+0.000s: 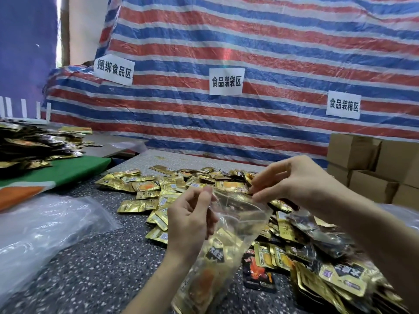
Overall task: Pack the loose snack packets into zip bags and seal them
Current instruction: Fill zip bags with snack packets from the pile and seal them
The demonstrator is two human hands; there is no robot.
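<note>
Head view: in the lower centre of the frame, the left hand [190,218] pinches one end of a clear zip bag's [229,234] mouth, and the right hand [292,180] pinches the other end, fingers curled on the plastic. The bag hangs toward the bottom edge with gold packets inside (how many is hard to tell). Loose snack packets [172,189] lie heaped on the speckled surface [102,268] behind and right of the bag. A pile of clear bags [45,227] sits at lower left, cardboard boxes [371,168] at right, and a striped tarp [226,53] fills the top.
</note>
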